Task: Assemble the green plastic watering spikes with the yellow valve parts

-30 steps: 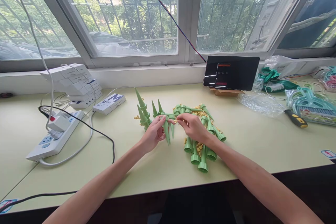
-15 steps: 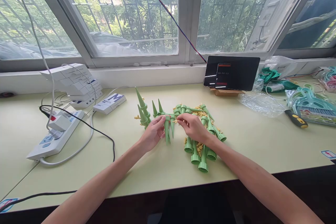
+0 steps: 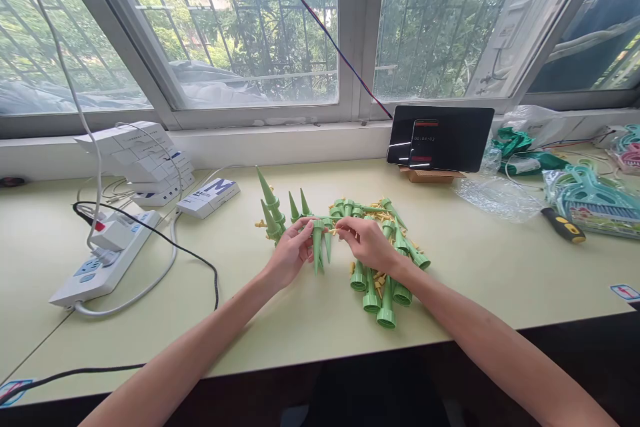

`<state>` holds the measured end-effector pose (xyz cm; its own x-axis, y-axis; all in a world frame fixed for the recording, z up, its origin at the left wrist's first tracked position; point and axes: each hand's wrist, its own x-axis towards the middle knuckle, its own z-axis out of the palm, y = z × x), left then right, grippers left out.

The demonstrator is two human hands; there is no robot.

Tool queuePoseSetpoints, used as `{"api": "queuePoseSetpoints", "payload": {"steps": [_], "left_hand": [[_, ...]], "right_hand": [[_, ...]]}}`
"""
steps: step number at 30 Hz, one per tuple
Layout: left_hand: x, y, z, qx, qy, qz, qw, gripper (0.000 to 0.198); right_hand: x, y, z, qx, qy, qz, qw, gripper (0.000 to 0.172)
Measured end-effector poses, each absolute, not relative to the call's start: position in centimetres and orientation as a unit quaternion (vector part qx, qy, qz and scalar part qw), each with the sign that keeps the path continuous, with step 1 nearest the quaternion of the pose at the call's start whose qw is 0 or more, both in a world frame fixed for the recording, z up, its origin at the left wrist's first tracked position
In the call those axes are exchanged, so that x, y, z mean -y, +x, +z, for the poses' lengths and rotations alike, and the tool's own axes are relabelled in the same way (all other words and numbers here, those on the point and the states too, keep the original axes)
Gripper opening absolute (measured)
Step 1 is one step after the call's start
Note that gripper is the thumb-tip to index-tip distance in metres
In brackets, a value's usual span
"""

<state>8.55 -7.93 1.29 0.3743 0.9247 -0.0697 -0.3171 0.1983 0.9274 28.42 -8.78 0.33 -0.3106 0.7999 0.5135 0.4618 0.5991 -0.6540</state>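
Note:
Above the table, my left hand [image 3: 289, 255] is closed on green plastic plant watering spikes [image 3: 317, 243], whose points hang downward; the fingers hide part of them. My right hand [image 3: 370, 245] pinches a small yellow plastic valve [image 3: 336, 231] close to the spikes, at the right. Whether the valve touches a spike I cannot tell. Behind my left hand, several green spikes [image 3: 271, 199] stand point up, some with yellow pieces at their sides. Beneath and around my right hand lies a heap of green spikes [image 3: 386, 315], mixed with loose yellow valves [image 3: 379, 282].
A power strip [image 3: 103, 267] with cables and white boxes [image 3: 210, 197] occupy the left side. At the back, a dark tablet [image 3: 463, 140] leans with a phone [image 3: 423, 145] before it. A screwdriver [image 3: 563, 225], clear plastic and a bagged brush set [image 3: 595, 203] lie right.
Both hands hold nearly the same place and grip. The view has shifted very slightly; the heap and standing spikes look unchanged.

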Motion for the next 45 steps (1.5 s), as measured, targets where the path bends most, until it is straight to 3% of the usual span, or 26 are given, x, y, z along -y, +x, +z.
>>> {"api": "queuePoseSetpoints", "payload": {"steps": [16,45], "left_hand": [[7.91,8.67,0.99,-0.351,0.490,0.454,0.656,0.030],[8.26,8.82,0.74,-0.336,0.512,0.427,0.665,0.028]], "right_hand": [[9.30,28.27,1.12,0.685,-0.368,0.403,0.482,0.019],[9.46,28.29,1.13,0.713,-0.384,0.366,0.458,0.026]]}}
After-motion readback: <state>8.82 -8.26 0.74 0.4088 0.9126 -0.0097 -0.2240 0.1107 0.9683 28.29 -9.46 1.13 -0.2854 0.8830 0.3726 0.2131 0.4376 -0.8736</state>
